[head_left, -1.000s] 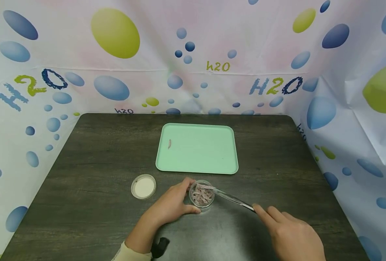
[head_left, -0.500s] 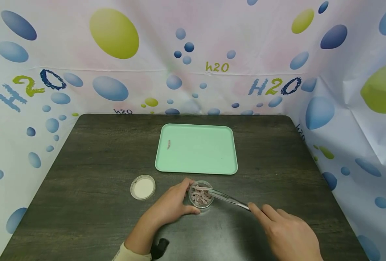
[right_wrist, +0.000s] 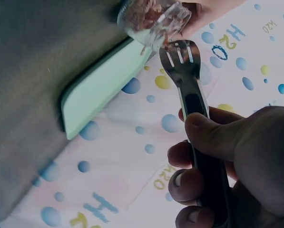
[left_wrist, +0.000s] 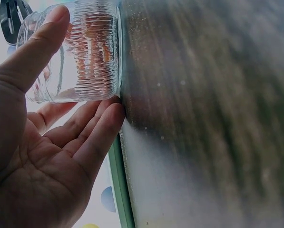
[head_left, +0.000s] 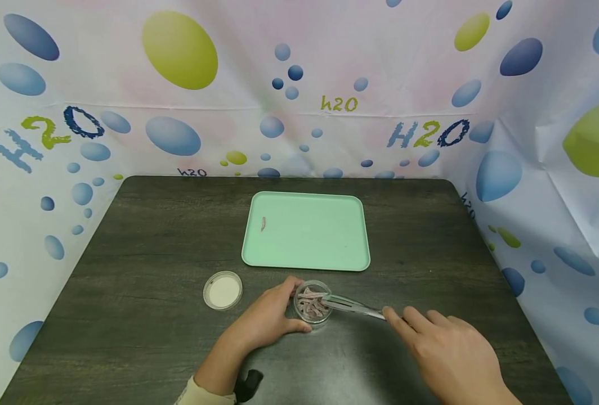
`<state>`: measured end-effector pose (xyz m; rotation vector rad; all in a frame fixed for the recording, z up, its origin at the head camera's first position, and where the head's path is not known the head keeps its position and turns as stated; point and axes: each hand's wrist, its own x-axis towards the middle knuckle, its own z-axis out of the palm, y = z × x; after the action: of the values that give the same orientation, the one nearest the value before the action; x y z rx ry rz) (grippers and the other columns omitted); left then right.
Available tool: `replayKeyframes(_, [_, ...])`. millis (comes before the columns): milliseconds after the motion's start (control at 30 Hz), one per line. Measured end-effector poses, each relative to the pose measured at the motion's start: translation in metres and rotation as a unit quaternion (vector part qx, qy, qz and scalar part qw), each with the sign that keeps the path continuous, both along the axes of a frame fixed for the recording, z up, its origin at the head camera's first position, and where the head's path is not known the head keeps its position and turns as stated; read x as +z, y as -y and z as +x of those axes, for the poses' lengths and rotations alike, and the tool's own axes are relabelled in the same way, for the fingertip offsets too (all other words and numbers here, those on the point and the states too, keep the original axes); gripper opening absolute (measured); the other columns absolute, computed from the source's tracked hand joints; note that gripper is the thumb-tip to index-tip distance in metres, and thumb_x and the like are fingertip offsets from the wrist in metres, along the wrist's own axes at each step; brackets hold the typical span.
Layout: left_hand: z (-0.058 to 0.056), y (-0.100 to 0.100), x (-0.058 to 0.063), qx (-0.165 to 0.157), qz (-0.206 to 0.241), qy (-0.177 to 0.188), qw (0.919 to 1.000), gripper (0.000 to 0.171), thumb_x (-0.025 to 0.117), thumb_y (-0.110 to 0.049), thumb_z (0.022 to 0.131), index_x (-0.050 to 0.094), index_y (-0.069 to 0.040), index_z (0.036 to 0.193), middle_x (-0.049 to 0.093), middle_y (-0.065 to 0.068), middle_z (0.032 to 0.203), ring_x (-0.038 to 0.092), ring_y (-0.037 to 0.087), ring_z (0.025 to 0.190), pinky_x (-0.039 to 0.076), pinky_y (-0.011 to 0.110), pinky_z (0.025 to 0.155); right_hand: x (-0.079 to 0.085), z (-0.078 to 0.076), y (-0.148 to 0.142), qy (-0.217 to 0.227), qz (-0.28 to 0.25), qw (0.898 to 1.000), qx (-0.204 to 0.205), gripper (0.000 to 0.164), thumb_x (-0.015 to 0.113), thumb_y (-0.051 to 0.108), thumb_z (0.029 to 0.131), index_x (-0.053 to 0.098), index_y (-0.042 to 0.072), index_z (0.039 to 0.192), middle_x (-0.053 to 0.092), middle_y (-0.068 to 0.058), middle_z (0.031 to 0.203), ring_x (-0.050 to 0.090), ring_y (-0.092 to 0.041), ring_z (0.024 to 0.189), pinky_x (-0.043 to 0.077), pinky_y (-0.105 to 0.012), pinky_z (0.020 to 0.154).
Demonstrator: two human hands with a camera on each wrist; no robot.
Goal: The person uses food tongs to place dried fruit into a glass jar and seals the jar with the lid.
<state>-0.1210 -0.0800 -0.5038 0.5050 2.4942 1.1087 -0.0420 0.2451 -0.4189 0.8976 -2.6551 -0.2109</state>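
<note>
My left hand holds a small ribbed glass jar from its left side, thumb on the near side and fingers behind. Pinkish-grey strips fill part of the jar. My right hand grips metal tongs with slotted ends, shown in the right wrist view with thumb on top and fingers wrapped beneath. The tongs' tips reach over the jar's right rim. A pale strip lies at the tips; whether they pinch it I cannot tell. One similar strip lies at the left of the green tray.
A round lid with a white inside lies on the dark wooden table, left of the jar. The green tray sits just behind the jar. A sheet printed with coloured ovals hangs behind and beside the table.
The tongs have shifted a little left and lower at the jar's mouth, their two arms now showing more apart. My right hand has moved slightly left and up; the left hand stays.
</note>
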Motion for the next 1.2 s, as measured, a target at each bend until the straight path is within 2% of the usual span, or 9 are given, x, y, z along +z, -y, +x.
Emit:
replayKeyframes(167, [0.000,0.000,0.000,0.001,-0.003,-0.001,1.0000,0.078,0.096,-0.036,0.083,0.053,-0.014,0.145,0.070,0.010,0.139,0.068,0.032,0.132,0.056,0.057,0.105,0.009,-0.007,0.002,0.005,0.032,0.999,0.006,0.060,0.097,0.017,0.072,0.079,0.030,0.128,0.059,0.011,0.087,0.035,-0.008,0.059,0.026,-0.021,0.052])
replayKeyframes(300, [0.000,0.000,-0.001,-0.001,-0.004,0.001,1.0000,0.080,0.096,-0.036,0.084,0.052,-0.013,0.147,0.069,0.012,0.142,0.067,0.034,0.134,0.056,0.058,0.107,0.011,-0.009,0.004,0.004,0.036,0.999,0.010,0.060,0.097,0.015,0.072,0.079,0.029,0.128,0.059,0.010,0.087,0.032,-0.008,0.059,0.025,-0.022,0.052])
replayKeyframes(633, [-0.001,0.001,-0.001,-0.003,-0.003,0.001,1.0000,0.080,0.096,-0.036,0.083,0.052,-0.014,0.146,0.071,0.012,0.140,0.068,0.033,0.133,0.056,0.057,0.106,0.008,-0.013,0.008,-0.002,-0.014,1.000,0.005,0.075,0.092,-0.002,0.068,0.075,0.023,0.137,0.065,0.004,0.097,0.044,-0.012,0.063,0.032,-0.024,0.050])
replayKeyframes(933, [-0.001,0.000,0.000,-0.005,-0.002,0.003,1.0000,0.079,0.096,-0.036,0.084,0.053,-0.014,0.146,0.071,0.013,0.140,0.068,0.033,0.133,0.055,0.058,0.107,0.009,-0.018,0.011,0.001,-0.051,0.999,0.008,0.082,0.092,-0.004,0.068,0.072,0.025,0.142,0.062,0.005,0.096,0.041,-0.009,0.059,0.024,-0.021,0.049])
replayKeyframes(1100, [-0.001,0.001,0.000,-0.004,-0.002,-0.001,1.0000,0.080,0.096,-0.036,0.083,0.053,-0.012,0.146,0.070,0.014,0.141,0.068,0.034,0.133,0.056,0.057,0.107,0.012,-0.025,0.016,-0.001,-0.092,0.996,-0.015,0.069,0.093,0.015,0.077,0.071,0.023,0.143,0.062,0.007,0.094,0.039,-0.003,0.057,0.024,-0.018,0.047])
replayKeyframes(1167, [-0.001,0.001,-0.001,-0.004,-0.001,-0.005,1.0000,0.080,0.096,-0.036,0.083,0.053,-0.012,0.146,0.070,0.014,0.142,0.068,0.034,0.134,0.056,0.057,0.107,0.012,-0.032,0.017,0.002,-0.112,0.993,-0.024,0.047,0.080,0.034,0.098,0.071,0.022,0.143,0.062,0.007,0.094,0.039,-0.001,0.057,0.026,-0.017,0.047])
replayKeyframes(1200, [-0.001,0.001,-0.001,-0.003,0.000,-0.006,1.0000,0.080,0.096,-0.036,0.083,0.053,-0.012,0.145,0.070,0.014,0.142,0.067,0.034,0.134,0.056,0.057,0.108,0.011,-0.036,0.018,0.005,-0.122,0.992,-0.028,0.043,0.068,0.042,0.106,0.070,0.021,0.143,0.063,0.006,0.094,0.038,0.000,0.057,0.026,-0.017,0.047])
